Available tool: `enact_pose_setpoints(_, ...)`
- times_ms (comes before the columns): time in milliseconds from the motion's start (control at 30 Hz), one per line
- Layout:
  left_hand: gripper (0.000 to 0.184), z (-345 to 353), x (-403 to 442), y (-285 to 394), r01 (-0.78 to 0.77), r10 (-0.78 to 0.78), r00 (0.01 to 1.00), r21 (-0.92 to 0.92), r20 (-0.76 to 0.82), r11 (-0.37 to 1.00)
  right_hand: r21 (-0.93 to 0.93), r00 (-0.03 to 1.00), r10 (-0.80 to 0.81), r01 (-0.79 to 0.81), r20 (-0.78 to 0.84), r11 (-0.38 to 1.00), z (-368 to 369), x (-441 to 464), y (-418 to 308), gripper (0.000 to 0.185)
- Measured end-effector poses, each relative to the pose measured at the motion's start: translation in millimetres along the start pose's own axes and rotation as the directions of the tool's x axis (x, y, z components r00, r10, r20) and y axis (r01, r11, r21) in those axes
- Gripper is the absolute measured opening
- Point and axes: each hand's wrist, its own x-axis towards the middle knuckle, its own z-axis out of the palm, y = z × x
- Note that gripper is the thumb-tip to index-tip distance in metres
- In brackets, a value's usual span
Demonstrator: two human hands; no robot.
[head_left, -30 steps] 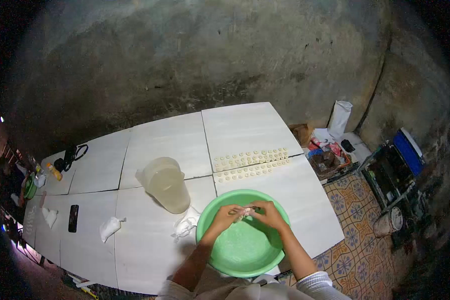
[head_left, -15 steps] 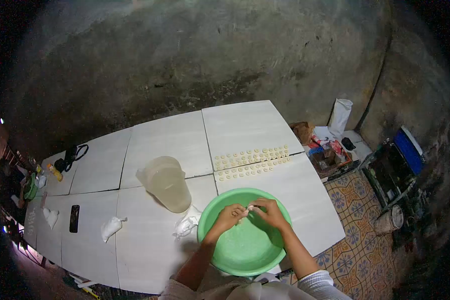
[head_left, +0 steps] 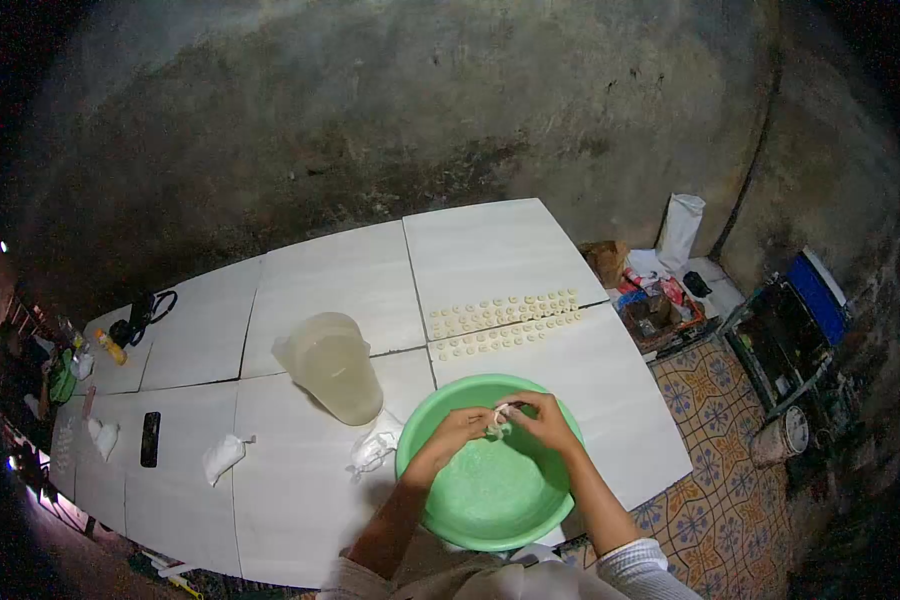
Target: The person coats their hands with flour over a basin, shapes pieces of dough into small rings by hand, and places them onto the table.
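Note:
Above a green plastic basin (head_left: 485, 495) at the table's near edge, my two hands meet fingertip to fingertip. Between them is a small pale piece of dough (head_left: 497, 422), stretched or looped; its exact shape is too small to tell. My left hand (head_left: 456, 432) pinches it from one side, fingers curled. From the other side, my right hand (head_left: 542, 417) grips it with thumb and fingers. Beyond the basin, several small pale dough rings (head_left: 513, 300) lie in rows on the white table (head_left: 320, 480).
A large translucent pitcher (head_left: 335, 375) stands left of the basin, beside a white plastic bag (head_left: 375, 445). Further left lie another small white bag (head_left: 225, 457) and a black phone (head_left: 150, 440). A cluttered box (head_left: 655, 315) and a bucket (head_left: 782, 437) are at the right.
The pale dough piece shows more between my fingertips now, looking longer and hanging lower. My hands have shifted slightly and stay over the basin.

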Motion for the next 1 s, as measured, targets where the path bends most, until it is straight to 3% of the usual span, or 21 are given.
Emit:
enact_pose_setpoints(100, 0.034, -2, 3, -4, -0.059, 0.059, 0.998, 0.053, 0.006, 0.997, 0.047, 0.998, -0.049, 0.047, 0.050, 0.998, -1, 1, -4, 0.029)
enact_pose_setpoints(167, 0.032, 1, 2, 1, -0.102, 0.116, 0.992, 0.217, -0.054, 0.971, -0.050, 0.997, 0.016, -0.012, 0.081, 0.999, 1, -1, -17, 0.035)
enact_pose_setpoints(200, 0.032, 0, 3, -2, -0.101, 0.115, 0.992, 0.217, -0.053, 0.971, -0.120, 0.995, -0.005, 0.017, 0.100, 0.993, 2, 1, -9, 0.033)
enact_pose_setpoints(367, 0.025, -2, 8, -11, -0.203, 0.223, 0.972, 0.225, -0.067, 0.953, -0.072, 0.997, -0.040, 0.045, 0.063, 0.996, 5, 2, 0, 0.023)
enact_pose_setpoints(433, 0.025, 1, 5, -5, -0.213, 0.257, 0.964, 0.375, -0.070, 0.902, -0.091, 0.997, -0.066, 0.069, 0.039, 0.993, 3, 1, -10, 0.021)
enact_pose_setpoints(600, 0.026, 8, 1, 4, -0.224, 0.242, 0.969, 0.247, -0.043, 0.943, -0.056, 0.985, -0.165, 0.163, -0.045, 0.985, 3, 1, -6, 0.018)
enact_pose_setpoints(733, 0.025, 5, -1, 9, -0.173, 0.173, 0.985, 0.310, 0.030, 0.935, -0.124, 0.978, -0.175, 0.161, -0.113, 0.979, 4, -2, -10, 0.018)
enact_pose_setpoints(833, 0.025, 8, -3, 11, -0.221, 0.217, 0.975, 0.305, 0.047, 0.927, -0.117, 0.982, -0.145, 0.131, -0.119, 0.984, 4, -2, -16, 0.018)
enact_pose_setpoints(867, 0.025, 5, -1, 6, -0.213, 0.208, 0.977, 0.282, 0.050, 0.935, -0.150, 0.971, -0.204, 0.185, -0.123, 0.971, 5, 0, -7, 0.017)
enact_pose_setpoints(967, 0.025, 6, -2, 9, -0.186, 0.187, 0.982, 0.333, 0.030, 0.925, -0.143, 0.972, -0.174, 0.151, -0.158, 0.978, 5, 0, -16, 0.015)
enact_pose_setpoints(1000, 0.025, 6, -3, 11, -0.136, 0.140, 0.990, 0.333, 0.012, 0.933, -0.150, 0.953, -0.241, 0.216, -0.181, 0.965, 5, 1, -9, 0.013)
